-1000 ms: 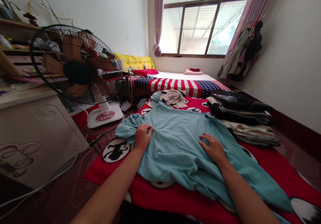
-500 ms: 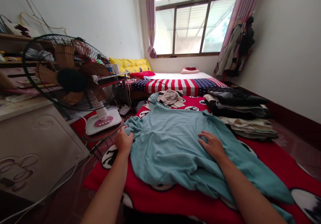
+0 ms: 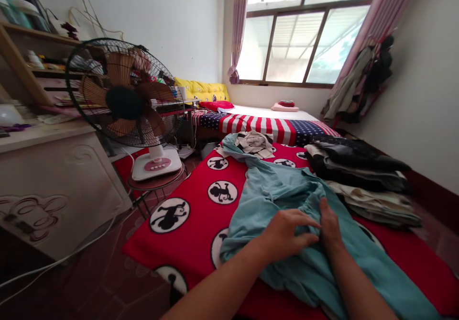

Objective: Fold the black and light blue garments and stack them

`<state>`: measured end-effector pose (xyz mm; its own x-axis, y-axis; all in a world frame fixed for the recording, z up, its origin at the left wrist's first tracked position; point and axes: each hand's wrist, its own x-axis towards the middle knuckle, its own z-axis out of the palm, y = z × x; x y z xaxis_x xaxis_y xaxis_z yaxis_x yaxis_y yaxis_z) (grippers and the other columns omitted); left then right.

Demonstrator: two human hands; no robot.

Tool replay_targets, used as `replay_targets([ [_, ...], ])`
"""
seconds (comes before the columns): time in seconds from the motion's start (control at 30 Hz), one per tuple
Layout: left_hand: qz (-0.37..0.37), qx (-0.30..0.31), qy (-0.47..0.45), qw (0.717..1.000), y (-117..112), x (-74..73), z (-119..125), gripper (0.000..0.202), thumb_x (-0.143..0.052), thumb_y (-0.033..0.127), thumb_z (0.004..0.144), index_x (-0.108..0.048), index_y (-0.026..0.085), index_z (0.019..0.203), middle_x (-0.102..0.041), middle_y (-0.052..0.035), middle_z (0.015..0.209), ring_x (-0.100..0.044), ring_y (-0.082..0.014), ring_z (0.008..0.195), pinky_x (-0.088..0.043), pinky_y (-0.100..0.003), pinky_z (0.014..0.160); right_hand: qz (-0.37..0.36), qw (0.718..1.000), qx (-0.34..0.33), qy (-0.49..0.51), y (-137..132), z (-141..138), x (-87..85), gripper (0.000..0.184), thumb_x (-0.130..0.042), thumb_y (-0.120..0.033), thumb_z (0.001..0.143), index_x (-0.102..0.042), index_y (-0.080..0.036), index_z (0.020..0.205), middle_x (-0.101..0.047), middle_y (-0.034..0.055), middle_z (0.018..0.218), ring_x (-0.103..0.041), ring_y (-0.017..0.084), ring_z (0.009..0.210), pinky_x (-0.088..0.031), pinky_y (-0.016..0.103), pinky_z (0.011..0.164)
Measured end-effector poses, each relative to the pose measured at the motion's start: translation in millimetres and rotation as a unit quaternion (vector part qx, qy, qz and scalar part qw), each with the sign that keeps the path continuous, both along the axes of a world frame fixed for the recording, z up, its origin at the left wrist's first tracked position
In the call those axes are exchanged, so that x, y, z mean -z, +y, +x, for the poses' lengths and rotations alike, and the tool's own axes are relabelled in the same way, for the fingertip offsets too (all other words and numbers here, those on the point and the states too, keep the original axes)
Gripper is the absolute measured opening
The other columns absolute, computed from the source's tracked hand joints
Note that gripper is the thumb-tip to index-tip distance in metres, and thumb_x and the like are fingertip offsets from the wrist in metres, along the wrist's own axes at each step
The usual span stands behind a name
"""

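Soft matt cloth shirt [image 3: 287, 195] on fleecy blanket [image 3: 193, 224]

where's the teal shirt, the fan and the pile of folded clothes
teal shirt [image 3: 272, 198], head view, folded-over upper part
fan [image 3: 124, 103], head view, dark centre hub
pile of folded clothes [image 3: 358, 164], head view, dark top garments

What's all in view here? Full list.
shirt: one, teal, bunched, centre foreground
blanket: one, red with black monkey circles, under shirt
folded clothes: one stack, dark and beige, right of shirt
crumpled cloth: one, beige, beyond shirt
striped cover: one, red-white-blue, behind blanket
fan: one, black cage, brown blades, left on stool
cabinet: one, white, near left
hanging clothes: several, dark, right wall
window: one, brown frame, far wall
left hand: one, on shirt
right hand: one, flat on shirt, beside left hand
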<state>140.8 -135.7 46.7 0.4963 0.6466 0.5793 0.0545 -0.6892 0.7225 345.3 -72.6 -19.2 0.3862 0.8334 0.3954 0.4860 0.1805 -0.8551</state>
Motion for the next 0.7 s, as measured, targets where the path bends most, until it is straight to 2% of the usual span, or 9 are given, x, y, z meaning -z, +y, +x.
replay_targets([
  [0.07,-0.022,-0.140,-0.024,0.990,5,0.0,-24,0.019,-0.060,0.019,0.085,-0.072,0.020,0.100,-0.072,-0.0043,0.098,-0.065,-0.0172,0.095,-0.049,-0.029,0.092,-0.015,0.998,0.009,0.053,-1,-5,-2.7,0.068,-0.037,-0.070,0.083,-0.068,-0.014,0.104,-0.069,0.0141,0.108,-0.061,0.031,0.108,-0.044,0.044,0.098],
  [0.13,-0.028,-0.268,0.002,0.963,17,3.3,-48,0.025,-0.057,0.017,0.086,-0.070,0.020,0.106,-0.070,-0.0064,0.107,-0.062,-0.0193,0.103,-0.046,-0.034,0.098,-0.022,0.997,0.012,0.074,-1,-11,-5.5,0.071,-0.040,-0.074,0.079,-0.067,-0.014,0.107,-0.068,0.0133,0.114,-0.058,0.030,0.113,-0.041,0.043,0.103],
  [0.17,-0.029,-0.301,0.032,0.953,22,7.3,-58,0.029,-0.057,0.016,0.085,-0.068,0.019,0.112,-0.067,-0.0085,0.115,-0.060,-0.0209,0.109,-0.044,-0.036,0.101,-0.022,0.997,0.011,0.077,-1,-13,-6.8,0.073,-0.041,-0.075,0.078,-0.067,-0.014,0.107,-0.067,0.0133,0.116,-0.058,0.030,0.114,-0.040,0.042,0.104],
  [0.27,-0.039,-0.279,0.153,0.947,27,24.8,-73,0.036,-0.059,0.016,0.081,-0.066,0.019,0.117,-0.061,-0.0105,0.129,-0.053,-0.0245,0.121,-0.039,-0.041,0.107,-0.027,0.996,0.014,0.083,-2,-15,-9.3,0.074,-0.042,-0.077,0.075,-0.068,-0.014,0.105,-0.068,0.0133,0.114,-0.058,0.029,0.114,-0.040,0.041,0.104],
  [0.37,-0.016,-0.244,0.254,0.936,20,34.4,-68,0.027,-0.054,0.013,0.081,-0.073,0.022,0.099,-0.066,-0.0085,0.121,-0.057,-0.0258,0.116,-0.034,-0.045,0.109,-0.025,0.996,0.010,0.082,-3,-16,-10.7,0.068,-0.043,-0.074,0.077,-0.069,-0.016,0.100,-0.070,0.0120,0.107,-0.059,0.029,0.109,-0.043,0.042,0.100],
  [0.43,-0.001,-0.266,0.288,0.920,20,30.9,-60,0.027,-0.052,0.012,0.082,-0.072,0.019,0.097,-0.069,-0.0112,0.111,-0.061,-0.0269,0.108,-0.039,-0.044,0.103,-0.023,0.997,0.005,0.076,-4,-16,-11.2,0.065,-0.042,-0.072,0.079,-0.069,-0.016,0.098,-0.070,0.0116,0.104,-0.060,0.028,0.107,-0.044,0.042,0.099],
  [0.53,-0.017,-0.303,0.315,0.899,36,18.9,-50,0.035,-0.050,0.020,0.088,-0.061,0.017,0.121,-0.070,-0.0141,0.102,-0.065,-0.0277,0.096,-0.048,-0.039,0.087,-0.028,0.997,0.000,0.075,-4,-17,-11.3,0.066,-0.042,-0.071,0.080,-0.068,-0.015,0.103,-0.069,0.0121,0.108,-0.059,0.029,0.109,-0.043,0.043,0.100],
  [0.6,-0.032,-0.306,0.336,0.891,55,13.9,-48,0.043,-0.054,0.024,0.087,-0.053,0.021,0.130,-0.070,-0.0134,0.103,-0.066,-0.0278,0.095,-0.048,-0.038,0.085,-0.033,0.997,-0.001,0.077,-3,-16,-10.6,0.066,-0.043,-0.070,0.080,-0.068,-0.014,0.105,-0.069,0.0121,0.108,-0.059,0.029,0.110,-0.043,0.042,0.100],
  [0.7,-0.045,-0.292,0.349,0.890,78,15.7,-48,0.039,-0.067,0.026,0.079,-0.062,0.025,0.117,-0.070,-0.0088,0.093,-0.066,-0.0280,0.091,-0.049,-0.037,0.081,-0.032,0.997,-0.001,0.073,-2,-16,-9.0,0.065,-0.042,-0.070,0.080,-0.069,-0.015,0.102,-0.070,0.0108,0.102,-0.060,0.029,0.108,-0.045,0.041,0.098],
])
